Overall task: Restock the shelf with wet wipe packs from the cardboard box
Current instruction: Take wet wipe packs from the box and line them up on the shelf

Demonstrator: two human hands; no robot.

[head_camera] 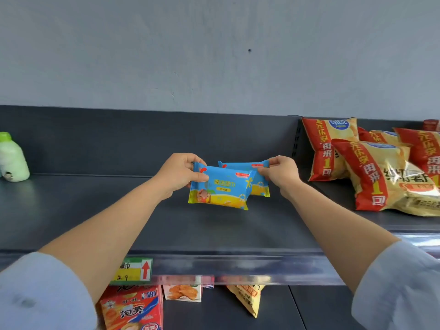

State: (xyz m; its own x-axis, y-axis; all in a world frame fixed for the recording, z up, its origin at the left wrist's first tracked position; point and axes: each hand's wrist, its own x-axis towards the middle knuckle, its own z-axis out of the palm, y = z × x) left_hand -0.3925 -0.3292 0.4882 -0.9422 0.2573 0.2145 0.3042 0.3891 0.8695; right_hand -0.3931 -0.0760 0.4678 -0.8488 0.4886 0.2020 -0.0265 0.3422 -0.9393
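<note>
Two blue-and-yellow wet wipe packs stand upright near the middle of the dark grey shelf (214, 234). The front pack (220, 189) leans slightly; my left hand (179, 173) pinches its upper left corner. The rear pack (258, 177) stands just behind and to the right, half hidden by the front one. My right hand (282, 173) pinches the top right edge of the rear pack, with its lower fingers at the front pack's right corner. The cardboard box is out of view.
Red-and-yellow snack bags (371, 172) are piled on the shelf's right section, past a divider. A pale green bottle (12, 160) stands at the far left. A price label (134, 270) sits on the shelf's front rail. Snack boxes (132, 308) fill the shelf below.
</note>
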